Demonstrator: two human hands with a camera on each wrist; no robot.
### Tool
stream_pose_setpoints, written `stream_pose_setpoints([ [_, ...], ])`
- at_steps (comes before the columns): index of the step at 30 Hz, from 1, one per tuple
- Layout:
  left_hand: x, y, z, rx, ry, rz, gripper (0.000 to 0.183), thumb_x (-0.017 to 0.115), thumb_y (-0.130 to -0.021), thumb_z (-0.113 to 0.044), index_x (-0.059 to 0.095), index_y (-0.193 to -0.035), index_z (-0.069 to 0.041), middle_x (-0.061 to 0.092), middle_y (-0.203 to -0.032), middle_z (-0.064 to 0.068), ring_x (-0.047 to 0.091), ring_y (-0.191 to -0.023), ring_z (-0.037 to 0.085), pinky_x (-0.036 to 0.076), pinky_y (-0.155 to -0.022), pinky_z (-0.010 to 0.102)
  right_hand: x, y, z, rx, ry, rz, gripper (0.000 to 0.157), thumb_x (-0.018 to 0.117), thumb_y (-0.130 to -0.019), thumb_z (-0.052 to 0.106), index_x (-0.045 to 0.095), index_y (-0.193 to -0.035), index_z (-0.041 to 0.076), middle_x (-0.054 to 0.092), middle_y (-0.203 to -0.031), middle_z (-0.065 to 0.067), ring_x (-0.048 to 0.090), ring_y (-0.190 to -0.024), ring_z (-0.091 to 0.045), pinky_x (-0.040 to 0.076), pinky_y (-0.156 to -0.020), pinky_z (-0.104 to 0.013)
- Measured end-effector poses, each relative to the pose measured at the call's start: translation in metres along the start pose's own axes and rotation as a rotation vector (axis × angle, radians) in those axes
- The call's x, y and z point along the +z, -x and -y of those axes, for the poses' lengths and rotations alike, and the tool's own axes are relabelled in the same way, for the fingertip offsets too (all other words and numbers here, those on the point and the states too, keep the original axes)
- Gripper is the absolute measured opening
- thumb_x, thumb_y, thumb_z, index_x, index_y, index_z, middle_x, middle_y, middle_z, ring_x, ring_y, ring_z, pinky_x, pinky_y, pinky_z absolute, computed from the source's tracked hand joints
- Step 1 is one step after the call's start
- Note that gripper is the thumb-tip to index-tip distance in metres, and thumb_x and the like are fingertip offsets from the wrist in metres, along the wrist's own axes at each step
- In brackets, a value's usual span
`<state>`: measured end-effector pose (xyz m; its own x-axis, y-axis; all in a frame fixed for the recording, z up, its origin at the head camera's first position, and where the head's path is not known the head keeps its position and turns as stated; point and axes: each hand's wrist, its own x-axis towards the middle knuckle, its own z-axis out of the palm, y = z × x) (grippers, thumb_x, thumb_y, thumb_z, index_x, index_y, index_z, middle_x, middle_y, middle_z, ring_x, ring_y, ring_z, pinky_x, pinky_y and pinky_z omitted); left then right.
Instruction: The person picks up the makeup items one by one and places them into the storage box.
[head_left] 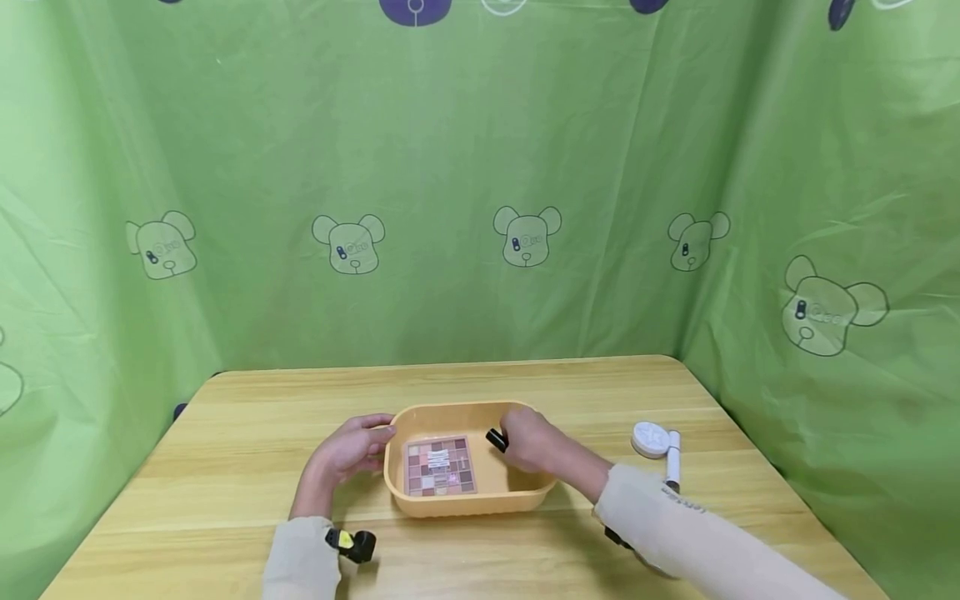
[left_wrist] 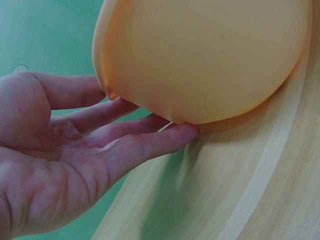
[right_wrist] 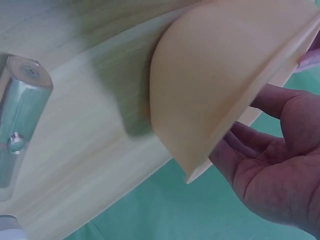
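An orange plastic basket (head_left: 474, 506) stands on the table, with a makeup palette (head_left: 440, 467) of pink and brown squares lying flat in its left half. Against the basket's left end rests my left hand (head_left: 352, 450), its extended fingers (left_wrist: 150, 142) touching the outer wall close to the tabletop. My right hand (head_left: 528, 442) reaches over the right rim into the basket and grips a black tube (head_left: 497, 439), whose end sticks out to the left of the fist. In the right wrist view the basket wall hides the tube and the fingertips of my right hand (right_wrist: 275, 155).
Right of the basket lie a round white case (head_left: 650, 439) and a slim white tube (head_left: 673, 458) with a dark end, partly behind my right sleeve. The wooden table (head_left: 187, 500) is enclosed by green curtains (head_left: 450, 308) at the back and sides.
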<state>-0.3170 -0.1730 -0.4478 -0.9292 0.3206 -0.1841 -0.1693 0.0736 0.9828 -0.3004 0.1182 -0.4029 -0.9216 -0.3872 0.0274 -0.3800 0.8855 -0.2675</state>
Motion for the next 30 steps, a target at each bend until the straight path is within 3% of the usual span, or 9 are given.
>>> stream_pose_setpoints([
  [9, 0.000, 0.000, 0.001, -0.001, 0.002, 0.002, 0.047, 0.048, -0.098, -0.013, 0.037, -0.140, 0.006, 0.053, -0.126, 0.031, 0.056, -0.112, 0.037, 0.052, -0.091, 0.045, 0.008, 0.000, -0.003, -0.030, 0.110, -0.018, 0.040, 0.062, -0.090, 0.018, 0.045, -0.054, 0.011, 0.043, -0.051, 0.000, 0.042, -0.048, -0.014, 0.041, -0.050, -0.026],
  [18, 0.001, -0.001, 0.002, -0.010, 0.003, -0.019, 0.046, 0.048, -0.098, -0.013, 0.038, -0.140, 0.005, 0.054, -0.125, 0.029, 0.057, -0.111, 0.036, 0.053, -0.090, 0.044, 0.012, -0.001, -0.002, 0.004, 0.206, 0.036, 0.022, 0.066, -0.077, 0.006, 0.050, -0.062, 0.009, 0.048, -0.059, -0.002, 0.047, -0.057, -0.017, 0.044, -0.054, -0.027],
  [23, 0.001, -0.002, 0.002, -0.005, 0.004, -0.017, 0.046, 0.048, -0.098, -0.013, 0.038, -0.140, 0.005, 0.054, -0.125, 0.029, 0.057, -0.112, 0.036, 0.053, -0.090, 0.045, 0.015, -0.001, -0.004, 0.012, 0.189, 0.032, 0.018, 0.065, -0.070, 0.003, 0.050, -0.062, 0.009, 0.048, -0.059, -0.002, 0.047, -0.057, -0.017, 0.044, -0.053, -0.027],
  [30, 0.001, -0.003, 0.003, -0.009, 0.005, -0.029, 0.046, 0.048, -0.098, -0.013, 0.039, -0.139, 0.004, 0.055, -0.125, 0.027, 0.058, -0.111, 0.035, 0.053, -0.089, 0.044, 0.017, -0.002, -0.005, 0.025, 0.153, 0.050, 0.012, 0.062, -0.070, 0.001, 0.053, -0.065, 0.007, 0.050, -0.060, -0.003, 0.048, -0.058, -0.017, 0.045, -0.051, -0.026],
])
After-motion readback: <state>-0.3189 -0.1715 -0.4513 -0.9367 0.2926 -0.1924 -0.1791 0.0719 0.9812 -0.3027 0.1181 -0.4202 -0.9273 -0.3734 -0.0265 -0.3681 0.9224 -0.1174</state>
